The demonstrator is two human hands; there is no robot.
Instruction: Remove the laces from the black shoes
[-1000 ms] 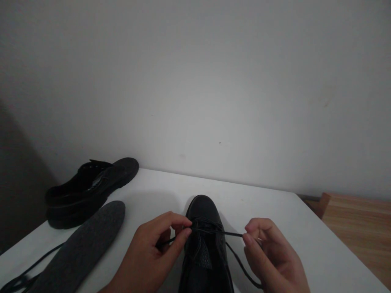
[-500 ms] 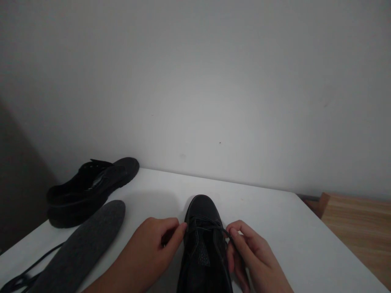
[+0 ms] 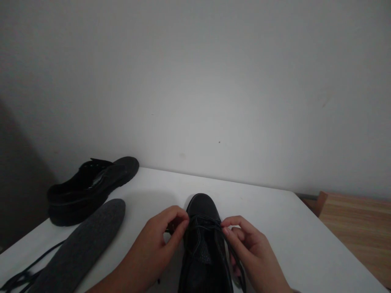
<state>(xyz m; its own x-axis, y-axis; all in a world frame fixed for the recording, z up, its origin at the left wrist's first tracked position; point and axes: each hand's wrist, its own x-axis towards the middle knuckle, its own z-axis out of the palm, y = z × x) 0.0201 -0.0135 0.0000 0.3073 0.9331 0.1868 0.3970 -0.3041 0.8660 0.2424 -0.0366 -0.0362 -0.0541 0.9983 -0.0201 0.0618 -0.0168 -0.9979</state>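
Note:
A black shoe stands upright in front of me, toe towards the wall, its opening towards me. A dark shoelace runs across its front eyelets. At the shoe's left edge, my left hand has thumb and forefinger pinched beside the lacing, with a dark bit of lace showing behind the fingers. My right hand pinches the lace at the right eyelets, and a loose length hangs down below those fingers. The shoe's heel is cut off by the bottom of the view.
A second black shoe lies at the left, by the wall. Near it are a grey felt insole and a loose black lace. All rest on a white table. A wooden surface is beyond its right edge.
Both hands have moved slightly up and in to the lacing. The right fingers now pinch right against the eyelets, and the lace lies closer across the shoe.

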